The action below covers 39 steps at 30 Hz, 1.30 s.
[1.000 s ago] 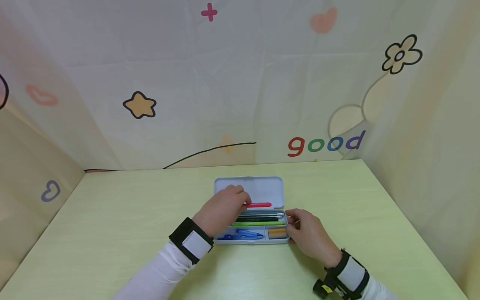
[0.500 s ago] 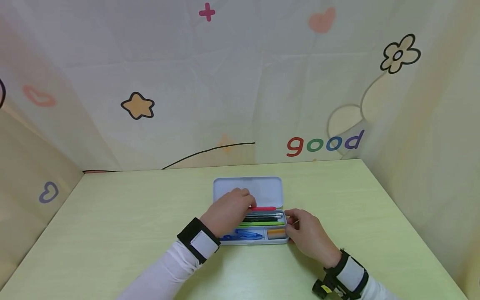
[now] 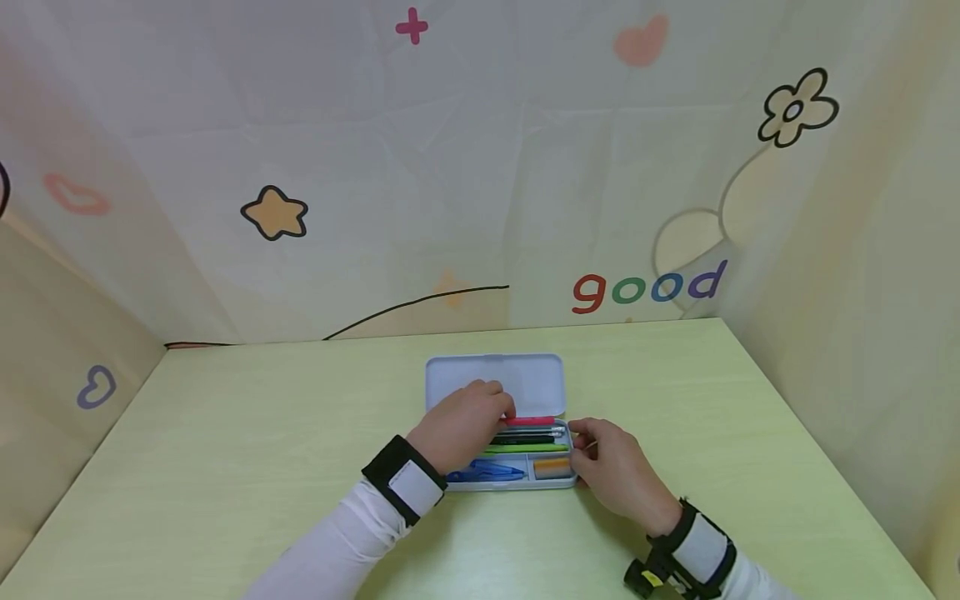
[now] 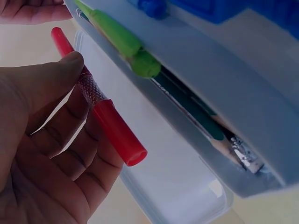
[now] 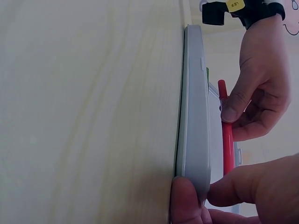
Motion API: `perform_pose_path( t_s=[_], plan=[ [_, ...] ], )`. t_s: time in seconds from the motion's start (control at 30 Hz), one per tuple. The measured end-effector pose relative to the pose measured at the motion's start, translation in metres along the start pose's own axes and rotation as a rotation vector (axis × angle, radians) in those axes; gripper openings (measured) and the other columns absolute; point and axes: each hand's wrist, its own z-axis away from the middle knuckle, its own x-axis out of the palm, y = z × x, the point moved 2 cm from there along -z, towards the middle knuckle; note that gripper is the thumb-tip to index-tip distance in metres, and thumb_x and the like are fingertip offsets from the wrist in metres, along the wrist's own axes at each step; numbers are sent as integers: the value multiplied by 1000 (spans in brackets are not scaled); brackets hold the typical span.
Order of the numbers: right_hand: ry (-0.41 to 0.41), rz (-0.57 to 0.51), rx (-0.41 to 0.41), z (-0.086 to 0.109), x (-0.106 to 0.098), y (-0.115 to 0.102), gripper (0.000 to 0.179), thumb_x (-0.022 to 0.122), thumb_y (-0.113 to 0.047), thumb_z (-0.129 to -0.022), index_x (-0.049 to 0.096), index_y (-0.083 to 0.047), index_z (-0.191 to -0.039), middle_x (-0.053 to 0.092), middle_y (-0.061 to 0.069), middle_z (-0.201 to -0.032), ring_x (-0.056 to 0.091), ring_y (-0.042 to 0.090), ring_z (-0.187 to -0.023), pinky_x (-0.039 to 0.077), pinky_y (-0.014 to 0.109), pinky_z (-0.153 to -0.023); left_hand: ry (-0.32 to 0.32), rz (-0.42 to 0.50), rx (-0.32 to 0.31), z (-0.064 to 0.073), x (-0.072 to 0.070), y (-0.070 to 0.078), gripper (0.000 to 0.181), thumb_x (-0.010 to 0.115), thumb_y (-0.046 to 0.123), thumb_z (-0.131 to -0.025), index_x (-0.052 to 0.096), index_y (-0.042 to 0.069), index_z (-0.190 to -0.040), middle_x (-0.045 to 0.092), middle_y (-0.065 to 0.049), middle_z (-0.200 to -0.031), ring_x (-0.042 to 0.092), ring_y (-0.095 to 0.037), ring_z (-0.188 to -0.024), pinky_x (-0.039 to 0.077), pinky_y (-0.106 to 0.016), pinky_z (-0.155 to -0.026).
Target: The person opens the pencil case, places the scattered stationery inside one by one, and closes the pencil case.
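Note:
My left hand (image 3: 461, 425) pinches a red pen (image 4: 119, 130) with a patterned middle between thumb and fingers. In the head view the pen lies level over the back edge of an open pale pencil case (image 3: 517, 487). At the case's right end, my right hand (image 3: 618, 471) grips the side wall, with a thumb and fingertips at the corner in the right wrist view. Inside the back compartment lie a bright green pen (image 4: 117, 35) and dark green pencils (image 4: 187, 100). My left hand and wrist hide the case's left end.
The case's lid (image 3: 532, 387) lies folded back behind it. A blue pointed tool (image 3: 487, 472) and an orange and white eraser (image 3: 552, 467) sit in the front compartments. Pale wooden tabletop (image 3: 262, 433) surrounds the case, with a printed cloth (image 3: 375, 208) behind.
My left hand has moved right and slightly toward me, bringing the red pen from over the lid to the case's back edge. My right hand has stayed at the case's right end.

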Motion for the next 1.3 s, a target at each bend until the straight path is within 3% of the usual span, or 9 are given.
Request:
perform_pose_path(
  t_s=[1.3],
  plan=[
    [-9,-3,-9,0,-1,1,39,63,2,-100,59,10,-138,61,11,-104,60,21,-85,60,29,-64,-71,11,-1,-9,12,3,10,77,20,-100,80,13,-106,68,1,-95,59,-14,-85,57,-25,-84]
  ],
)
